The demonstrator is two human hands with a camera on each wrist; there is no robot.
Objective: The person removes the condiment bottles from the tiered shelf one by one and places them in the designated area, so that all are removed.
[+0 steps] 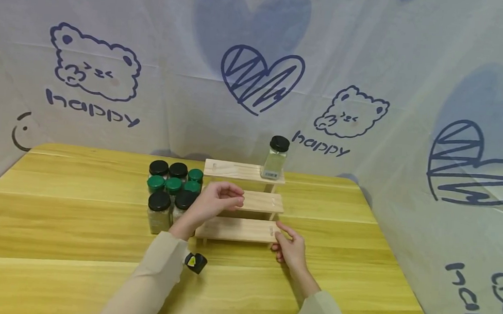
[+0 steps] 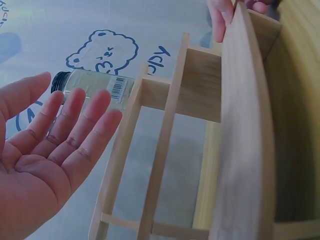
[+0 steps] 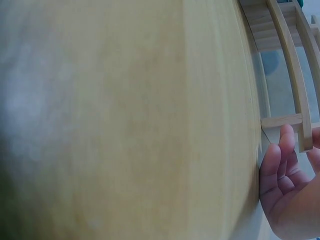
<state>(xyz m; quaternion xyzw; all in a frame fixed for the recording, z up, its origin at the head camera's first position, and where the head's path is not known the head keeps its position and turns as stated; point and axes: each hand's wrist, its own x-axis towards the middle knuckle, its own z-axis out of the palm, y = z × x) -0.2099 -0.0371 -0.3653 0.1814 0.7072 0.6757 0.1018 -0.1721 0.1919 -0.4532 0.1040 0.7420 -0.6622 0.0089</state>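
Note:
A three-step wooden shelf rack (image 1: 233,229) stands on the table. A glass spice jar (image 1: 274,162) with a black lid and pale contents stands at the right end of its top step. My left hand (image 1: 218,201) hovers over the middle step, palm turned and fingers loosely extended, with nothing in it. In the left wrist view, the left hand (image 2: 55,145) appears in front of the jar (image 2: 100,85). At the right end of the lowest step, my right hand (image 1: 290,246) holds the board's end, its fingers (image 3: 286,142) on both sides of it.
Left of the rack several jars (image 1: 159,214) stand close together, some with black lids and some with green lids (image 1: 173,185). My left forearm passes just beside them. A printed cloth (image 1: 174,74) hangs behind the wooden table (image 1: 76,222).

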